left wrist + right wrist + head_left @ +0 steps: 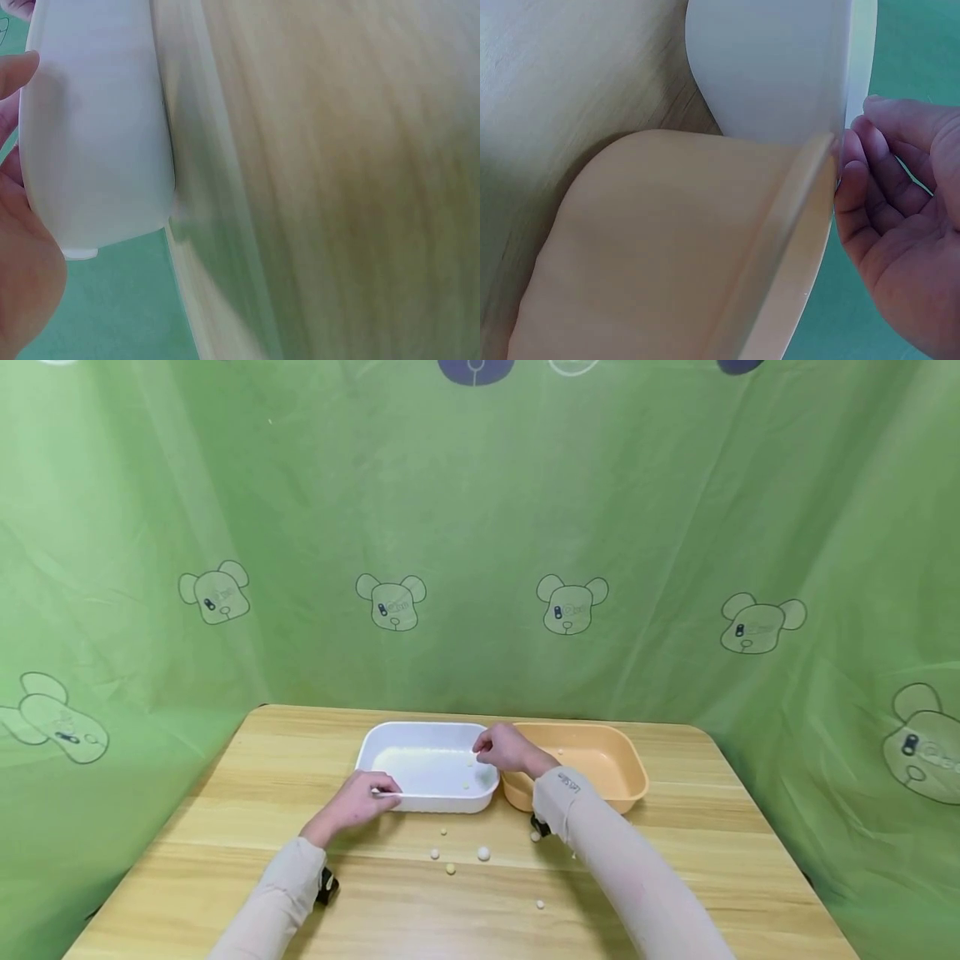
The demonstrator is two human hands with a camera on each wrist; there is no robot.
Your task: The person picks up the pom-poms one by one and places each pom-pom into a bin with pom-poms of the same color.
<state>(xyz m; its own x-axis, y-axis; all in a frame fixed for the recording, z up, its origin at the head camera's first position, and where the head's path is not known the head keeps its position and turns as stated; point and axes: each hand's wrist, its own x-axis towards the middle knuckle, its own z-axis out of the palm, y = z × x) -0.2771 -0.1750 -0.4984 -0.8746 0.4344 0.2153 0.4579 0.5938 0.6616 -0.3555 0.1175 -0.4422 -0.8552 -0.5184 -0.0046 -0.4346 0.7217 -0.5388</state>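
A white tray [384,739] stands mid-table with an orange tray [628,768] touching its right side. My left hand [360,802] grips the white tray's front rim, thumb on top; in the left wrist view the left hand [22,247] lies against the white tray's wall [97,135]. My right hand [498,747] hovers over the white tray's right edge. In the right wrist view the right hand [892,217] has loosely curled fingers beside the white tray [772,67] and orange tray [667,247], with nothing seen in them. Two small balls [466,785] lie in the white tray.
Several small pale balls [483,854] are scattered on the wooden table [225,827] in front of the trays, and one ball [559,751] lies in the orange tray. Green cloth hangs behind and on both sides of the table.
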